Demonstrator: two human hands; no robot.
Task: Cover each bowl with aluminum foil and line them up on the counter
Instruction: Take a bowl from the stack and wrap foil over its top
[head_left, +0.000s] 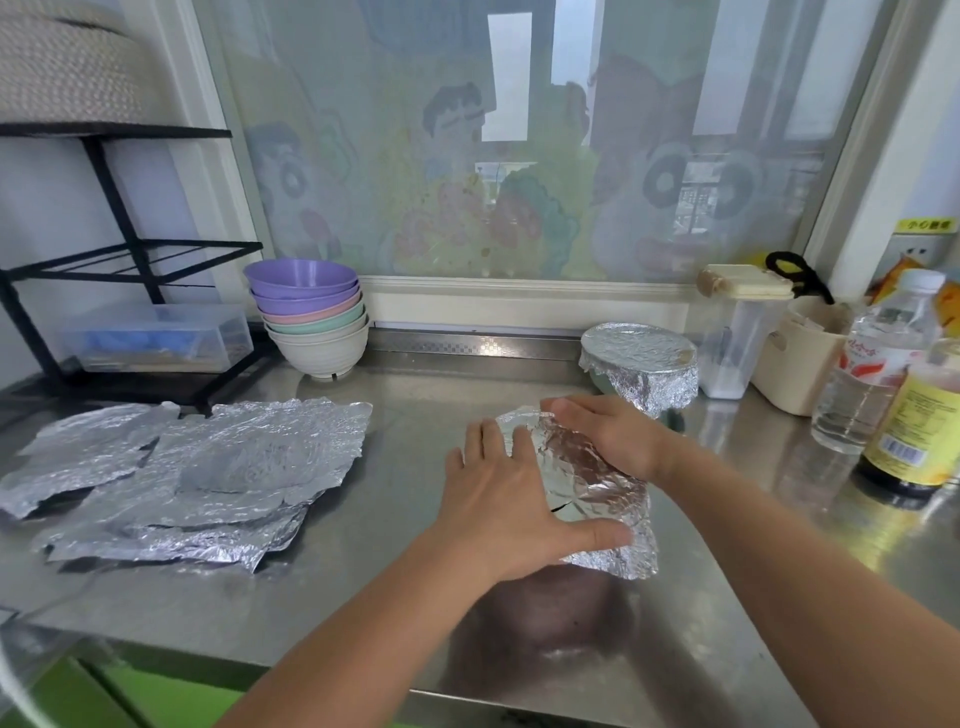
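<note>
A bowl wrapped in crinkled foil (587, 483) sits on the steel counter (395, 467) in the middle. My left hand (498, 488) presses on its left side with fingers spread and the thumb along the front edge. My right hand (613, 436) curls over its far right rim, pressing the foil down. A second foil-covered bowl (641, 364) stands behind, to the right. A stack of several uncovered bowls (311, 317), purple, pink, green and white, stands at the back left. Several loose foil sheets (208, 467) lie on the left.
A black wire rack (119, 260) with a clear plastic box (156, 338) stands at the far left. At the right are a clear container (737, 338), a beige tub (800, 353), a water bottle (878, 364) and a yellow-labelled bottle (919, 426). A window runs behind.
</note>
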